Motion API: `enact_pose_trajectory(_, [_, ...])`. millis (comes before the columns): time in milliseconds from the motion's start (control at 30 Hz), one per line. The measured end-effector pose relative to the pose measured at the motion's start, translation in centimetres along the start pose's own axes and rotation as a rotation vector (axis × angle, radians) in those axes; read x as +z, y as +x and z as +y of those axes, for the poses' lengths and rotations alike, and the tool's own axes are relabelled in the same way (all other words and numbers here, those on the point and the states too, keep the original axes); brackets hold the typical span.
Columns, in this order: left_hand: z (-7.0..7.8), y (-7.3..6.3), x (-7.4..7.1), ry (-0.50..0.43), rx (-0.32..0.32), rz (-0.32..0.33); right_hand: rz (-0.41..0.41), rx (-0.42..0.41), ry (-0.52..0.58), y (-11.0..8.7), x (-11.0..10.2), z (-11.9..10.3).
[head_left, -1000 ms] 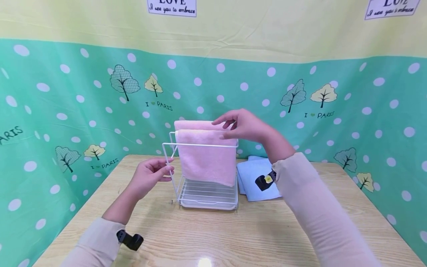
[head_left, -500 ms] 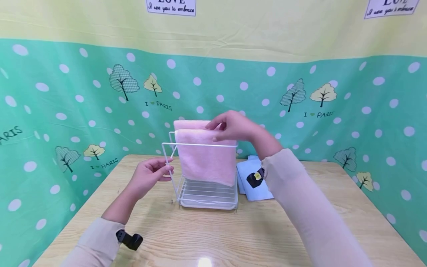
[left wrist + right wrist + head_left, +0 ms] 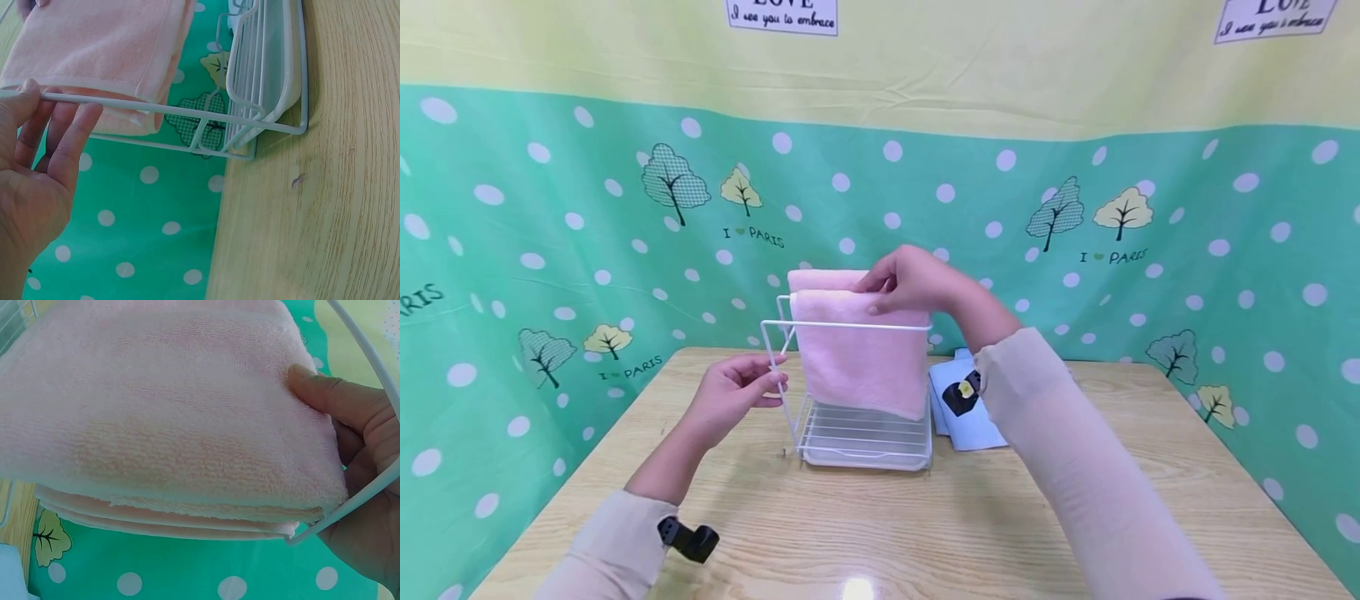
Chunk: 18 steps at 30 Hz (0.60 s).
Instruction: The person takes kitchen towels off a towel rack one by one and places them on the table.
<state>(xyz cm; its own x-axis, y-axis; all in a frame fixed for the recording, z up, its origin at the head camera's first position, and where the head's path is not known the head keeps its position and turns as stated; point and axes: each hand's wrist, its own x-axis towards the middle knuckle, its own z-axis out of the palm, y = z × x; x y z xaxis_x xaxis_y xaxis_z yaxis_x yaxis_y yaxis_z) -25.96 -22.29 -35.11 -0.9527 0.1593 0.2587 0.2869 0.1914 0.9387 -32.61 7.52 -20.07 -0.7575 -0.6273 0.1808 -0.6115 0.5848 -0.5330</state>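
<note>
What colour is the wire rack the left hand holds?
The rack is white, best seen from the head.

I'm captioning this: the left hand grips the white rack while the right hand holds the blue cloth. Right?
Not quite: the right hand holds a pink towel, as the right wrist view shows. The left hand does grip the white rack.

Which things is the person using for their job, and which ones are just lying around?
Part of the job:
white rack, held by the left hand
pink cloth, pinched by the right hand

Probably just around:
blue cloth, lying on the table, touched by neither hand
patterned curtain, hanging behind
</note>
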Motion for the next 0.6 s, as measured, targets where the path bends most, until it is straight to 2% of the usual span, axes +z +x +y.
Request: enact_pose_trajectory(600, [0.2, -0.07, 0.09, -0.009, 0.012, -0.003, 0.113, -0.034, -0.022, -0.03, 0.34, -0.11])
